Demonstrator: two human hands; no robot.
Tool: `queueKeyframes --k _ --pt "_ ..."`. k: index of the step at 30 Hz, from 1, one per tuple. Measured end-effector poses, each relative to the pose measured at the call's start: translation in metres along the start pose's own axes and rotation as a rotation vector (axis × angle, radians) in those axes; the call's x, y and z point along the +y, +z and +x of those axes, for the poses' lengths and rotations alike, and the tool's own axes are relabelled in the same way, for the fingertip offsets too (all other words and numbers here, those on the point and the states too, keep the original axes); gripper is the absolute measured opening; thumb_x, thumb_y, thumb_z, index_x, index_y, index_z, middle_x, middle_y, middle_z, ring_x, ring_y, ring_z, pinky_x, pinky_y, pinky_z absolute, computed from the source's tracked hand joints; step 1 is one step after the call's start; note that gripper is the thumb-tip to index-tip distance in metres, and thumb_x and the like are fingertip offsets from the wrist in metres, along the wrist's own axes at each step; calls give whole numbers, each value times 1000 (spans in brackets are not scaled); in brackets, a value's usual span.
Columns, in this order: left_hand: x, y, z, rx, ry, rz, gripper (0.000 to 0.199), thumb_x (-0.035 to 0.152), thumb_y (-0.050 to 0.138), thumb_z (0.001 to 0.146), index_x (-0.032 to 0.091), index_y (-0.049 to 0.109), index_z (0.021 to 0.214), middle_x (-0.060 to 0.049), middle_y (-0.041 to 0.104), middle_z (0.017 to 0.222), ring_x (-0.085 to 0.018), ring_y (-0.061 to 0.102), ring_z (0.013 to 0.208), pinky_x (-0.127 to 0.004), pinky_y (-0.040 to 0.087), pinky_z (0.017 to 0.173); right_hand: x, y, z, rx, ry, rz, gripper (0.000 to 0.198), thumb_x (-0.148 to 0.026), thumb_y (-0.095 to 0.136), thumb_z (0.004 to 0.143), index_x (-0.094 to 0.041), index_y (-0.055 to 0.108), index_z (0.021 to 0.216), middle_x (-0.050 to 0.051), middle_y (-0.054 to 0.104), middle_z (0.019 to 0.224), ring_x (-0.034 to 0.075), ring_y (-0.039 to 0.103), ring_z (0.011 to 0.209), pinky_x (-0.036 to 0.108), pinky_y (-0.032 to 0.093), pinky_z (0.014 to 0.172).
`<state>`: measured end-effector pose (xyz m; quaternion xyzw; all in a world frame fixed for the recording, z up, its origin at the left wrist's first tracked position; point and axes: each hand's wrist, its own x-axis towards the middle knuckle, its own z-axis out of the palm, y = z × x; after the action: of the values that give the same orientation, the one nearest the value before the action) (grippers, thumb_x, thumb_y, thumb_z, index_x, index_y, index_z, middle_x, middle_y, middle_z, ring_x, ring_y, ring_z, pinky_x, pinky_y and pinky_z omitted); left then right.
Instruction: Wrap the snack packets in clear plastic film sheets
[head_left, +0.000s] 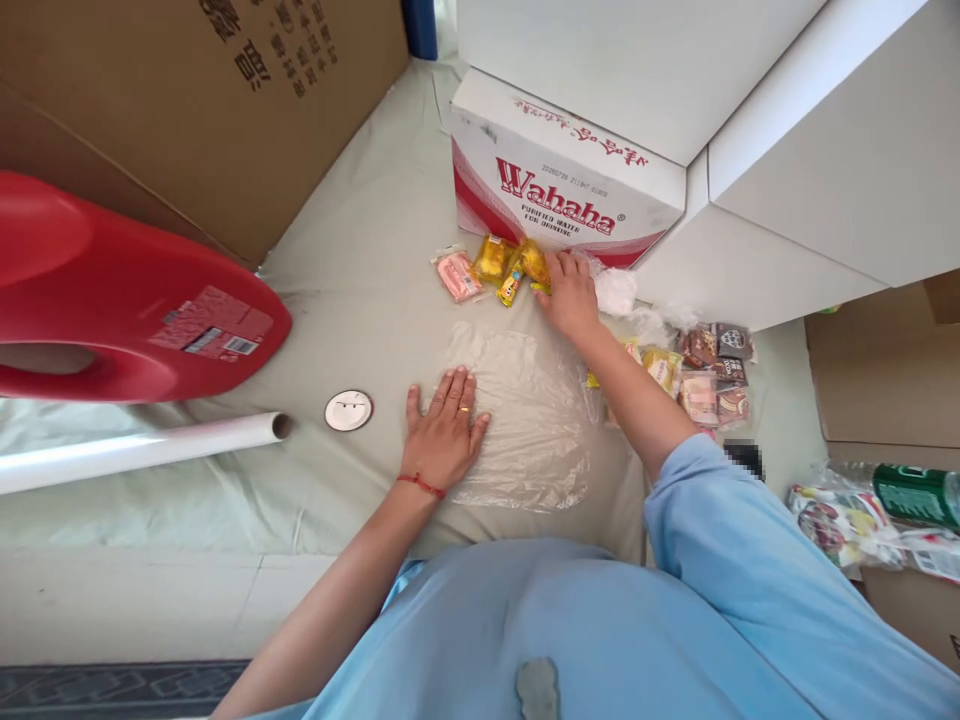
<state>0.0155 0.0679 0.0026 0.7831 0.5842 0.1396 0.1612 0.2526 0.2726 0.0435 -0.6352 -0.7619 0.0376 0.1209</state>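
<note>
1. Head view: the left hand [442, 432] lies flat, fingers slightly apart, at the left edge of a clear plastic bag [536, 430] spread on the cloth [345, 300].
2. The right hand [574, 295], fingers curved, is at the right end of the yellow packets [492, 259]; whether it grips one, I cannot tell.
3. A pink packet [459, 276] lies just left of these.
4. The Wahaha box [559, 195] stands just beyond, on the far side.
</note>
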Motion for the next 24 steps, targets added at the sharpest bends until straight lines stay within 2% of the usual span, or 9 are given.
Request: queueKeyframes --k 2,5,9,12,15,17,20,22,24 --pt "0 0 0 1 -4 -2 65 42 32 106 17 29 166 -17 32 169 -32 33 158 -66 2 129 3 6 11 -22 25 -13 52 -22 55 97 -9 51 148 22 57 141 40 42 135 58 38 112" --pt "1 2 0 0 -9 -3 65 43 32 107 17 27 166 -17 30 170 -31 31 159 -66 0 129 5 -4 -6 26 32 32 45 -21 48 98 -12 57 141 21 62 131 39 47 129 60 38 110" --pt "1 2 0 -21 -20 -8 67 43 32 106 17 24 167 -16 28 171 -31 29 159 -66 -3 129 -12 -36 -77 90 -78 200 44 -31 50 99 -22 56 142 15 63 128 34 52 121 56 40 109" --pt "2 0 1 -31 -20 -15 67 43 32 106 16 25 167 -16 27 171 -32 29 160 -66 -3 129 -32 -45 -140 5 -206 276 42 -30 54 98 -23 59 139 13 64 123 32 54 118 52 44 107" --pt "2 -1 1 -32 -16 -7 66 40 31 106 15 26 166 -16 27 171 -32 30 159 -67 -2 128 -46 -33 -183 -118 -260 264 40 -26 56 98 -21 62 137 15 63 126 32 52 124 51 45 110" --pt "2 0 0 -31 -15 14 65 36 30 106 14 26 166 -16 27 171 -32 29 160 -67 -2 129 -50 -20 -197 -180 -258 232 42 -32 59 99 -19 62 139 17 60 133 33 47 133 53 43 114" --pt "2 2 -1 -31 -17 51 64 33 29 105 16 25 167 -15 27 172 -30 28 160 -65 -2 129 -50 -7 -202 -186 -283 185 55 -44 58 101 -17 55 149 19 50 153 35 35 148 59 31 124" --pt "2 3 -1 -28 -26 63 63 32 28 105 17 25 167 -14 27 172 -29 28 160 -66 -2 129 -49 -3 -201 -189 -328 157 54 -43 54 104 -20 51 153 16 47 160 35 29 154 63 21 128" --pt "4 4 -2 -20 -46 66 63 32 28 105 18 25 167 -14 28 172 -30 30 159 -67 -1 129 -49 2 -200 -219 -361 146 49 -38 52 106 -24 53 152 13 52 157 34 30 154 65 18 128"
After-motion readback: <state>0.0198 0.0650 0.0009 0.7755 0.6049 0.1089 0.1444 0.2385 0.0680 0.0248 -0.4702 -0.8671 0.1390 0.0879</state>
